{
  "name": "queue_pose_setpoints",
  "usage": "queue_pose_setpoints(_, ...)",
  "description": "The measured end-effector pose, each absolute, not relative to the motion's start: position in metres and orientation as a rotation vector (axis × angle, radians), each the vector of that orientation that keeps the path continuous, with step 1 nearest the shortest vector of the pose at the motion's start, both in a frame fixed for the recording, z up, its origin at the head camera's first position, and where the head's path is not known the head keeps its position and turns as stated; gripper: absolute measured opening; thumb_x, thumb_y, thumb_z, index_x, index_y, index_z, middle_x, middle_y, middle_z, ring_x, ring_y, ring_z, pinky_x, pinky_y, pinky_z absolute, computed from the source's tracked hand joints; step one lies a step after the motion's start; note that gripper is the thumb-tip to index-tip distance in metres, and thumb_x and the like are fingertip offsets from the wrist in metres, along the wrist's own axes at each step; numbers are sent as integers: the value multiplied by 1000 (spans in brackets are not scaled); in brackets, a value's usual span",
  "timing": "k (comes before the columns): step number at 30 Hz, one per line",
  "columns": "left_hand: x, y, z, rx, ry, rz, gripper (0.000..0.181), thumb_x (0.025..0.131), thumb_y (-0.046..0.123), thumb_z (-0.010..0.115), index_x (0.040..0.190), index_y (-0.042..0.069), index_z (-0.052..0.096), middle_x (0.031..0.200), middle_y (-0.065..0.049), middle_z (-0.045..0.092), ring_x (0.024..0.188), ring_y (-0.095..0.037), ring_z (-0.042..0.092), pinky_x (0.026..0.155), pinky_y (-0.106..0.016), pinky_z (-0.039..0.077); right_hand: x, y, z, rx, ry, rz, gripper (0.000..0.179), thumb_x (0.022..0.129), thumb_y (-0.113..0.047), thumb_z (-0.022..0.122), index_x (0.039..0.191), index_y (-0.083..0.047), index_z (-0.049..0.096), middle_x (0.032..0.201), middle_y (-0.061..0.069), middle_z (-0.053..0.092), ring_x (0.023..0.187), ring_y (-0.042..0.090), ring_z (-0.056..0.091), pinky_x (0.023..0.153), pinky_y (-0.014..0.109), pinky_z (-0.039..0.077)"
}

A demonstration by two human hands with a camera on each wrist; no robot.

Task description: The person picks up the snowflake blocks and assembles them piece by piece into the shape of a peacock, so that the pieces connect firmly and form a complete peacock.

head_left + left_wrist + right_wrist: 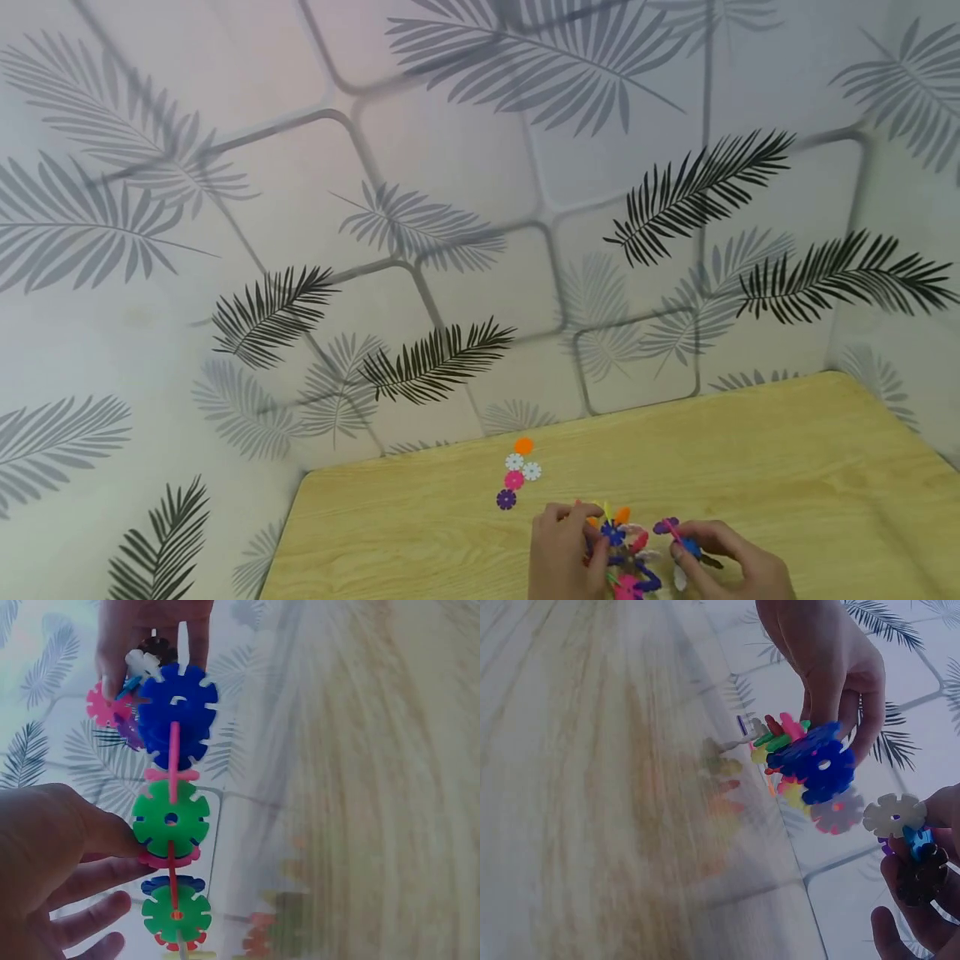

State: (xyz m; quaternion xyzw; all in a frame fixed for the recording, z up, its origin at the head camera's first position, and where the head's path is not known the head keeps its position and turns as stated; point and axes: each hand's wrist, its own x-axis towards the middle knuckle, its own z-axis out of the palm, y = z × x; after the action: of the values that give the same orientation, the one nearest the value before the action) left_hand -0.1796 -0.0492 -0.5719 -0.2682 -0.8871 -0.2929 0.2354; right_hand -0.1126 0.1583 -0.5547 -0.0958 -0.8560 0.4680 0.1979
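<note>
My left hand (558, 554) pinches a long assembly of interlocked notched plastic discs (613, 533). In the left wrist view, green discs (171, 817), a dark blue disc (178, 705) and pink and red ones are slotted into one another, with the left thumb against a green disc. My right hand (742, 567) grips a smaller cluster (665, 526) just right of the assembly. The right wrist view shows a white disc (895, 815), a light blue piece (918, 841) and a dark brown disc (924, 876) in this cluster. A gap separates the two groups.
Loose discs lie on the wooden table (405, 517) beyond the left hand: orange (523, 446), two white (513, 462), pink (513, 480) and purple (506, 499). A leaf-patterned wall (480, 292) borders the table's far edge.
</note>
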Motion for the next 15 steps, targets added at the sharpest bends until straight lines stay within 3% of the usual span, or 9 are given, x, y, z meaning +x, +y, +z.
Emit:
queue_pose_setpoints(6, -177, -54, -553, -542, -2540, -1454, 23, 93, 9, 85, 112, 16, 75, 86, 6, 80, 80, 3, 57, 70, -15, 48, -115, 168, -548, -380, -2459, 1623, 18, 99, -22, 83, 113, -11, 79, 103, 0, 84, 89, -2, 72, 81, 19, 60)
queue_pose_setpoints(11, -178, -62, -540, -213, -2432, -2094, 23, 92, 2, 82, 112, 8, 75, 92, -8, 82, 79, -2, 70, 72, -17, 56, -119, 166, -549, -384, -2387, 1841, 16, 103, -18, 78, 114, -6, 77, 105, 2, 81, 95, 3, 73, 85, 20, 61)
queue_pose_setpoints(15, -181, -69, -538, -152, -2308, -2334, 25, 93, -3, 79, 116, -2, 70, 99, -15, 83, 85, -8, 76, 79, -21, 63, -122, 160, -548, -402, -2352, 1991, 15, 104, -13, 74, 115, -3, 74, 107, 3, 80, 99, 5, 73, 88, 20, 61)
